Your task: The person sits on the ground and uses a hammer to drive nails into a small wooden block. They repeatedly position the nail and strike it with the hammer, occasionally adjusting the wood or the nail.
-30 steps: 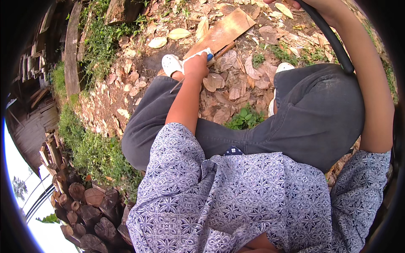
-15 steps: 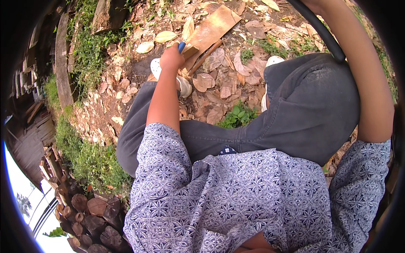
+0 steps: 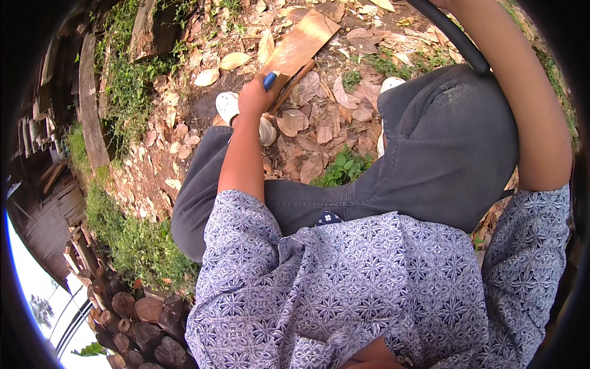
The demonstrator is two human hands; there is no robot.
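Observation:
My left hand (image 3: 255, 96) is closed around the near end of a flat, light-brown wooden board (image 3: 303, 43). A short blue piece (image 3: 270, 80), rounded like a handle or pen end, sticks out of the same grip; its kind is unclear. Under the board's right edge lies a thin brown stick (image 3: 297, 84). At the top edge, my right hand (image 3: 444, 2) is mostly cut off, closed at a thick, black curved handle (image 3: 453, 35). That handle's rounded lower end reaches my right knee; its far end is out of view.
Dry leaves (image 3: 292, 122) cover the soil between my bent legs. White shoes (image 3: 227, 107) are close to the board. A small green plant (image 3: 341, 169) grows between my legs. Grass (image 3: 132, 237), old timber (image 3: 93, 104) and stacked logs (image 3: 147, 309) lie to the left.
The whole view has shifted slightly. My left hand has come a little nearer and to the right, with the blue piece. The black handle appears slightly higher and farther left.

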